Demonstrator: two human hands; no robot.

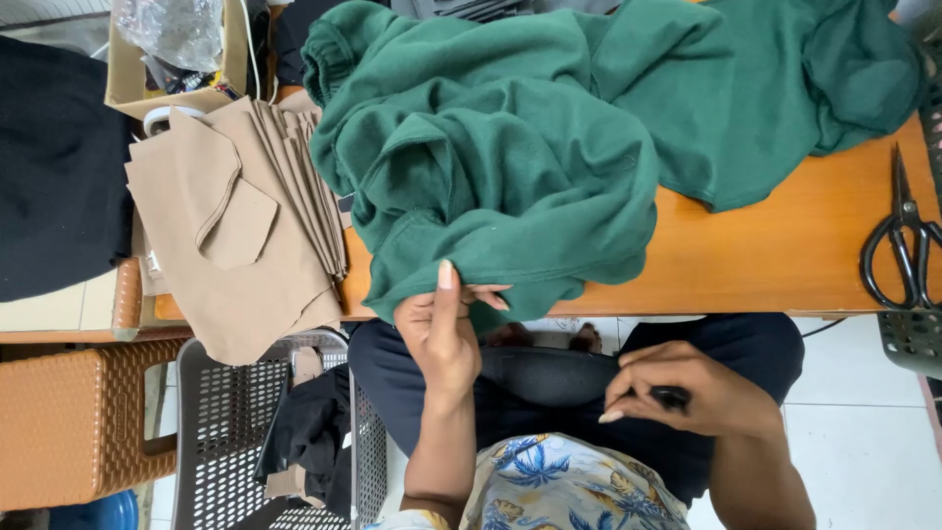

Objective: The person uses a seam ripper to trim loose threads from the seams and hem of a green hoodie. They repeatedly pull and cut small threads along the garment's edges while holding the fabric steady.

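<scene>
Fingers [461, 294] of left hand [442, 334] pinch green garment [510, 157] hem (lies crosswise).

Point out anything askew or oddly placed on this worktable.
The tan fabric pieces overhang the wooden table edge, fanned unevenly. The green garment lies bunched, its edge pinched by the left hand. Nothing spilled or damaged.

The green garment [549, 147] covered most of the wooden table [775, 245], hanging over its near edge; bare wood lay open to its right, up to the black scissors [903, 245]; stacked tan fabric pieces [235, 216] blocked the left end; a grey basket [235, 432] crowded the floor below.
</scene>
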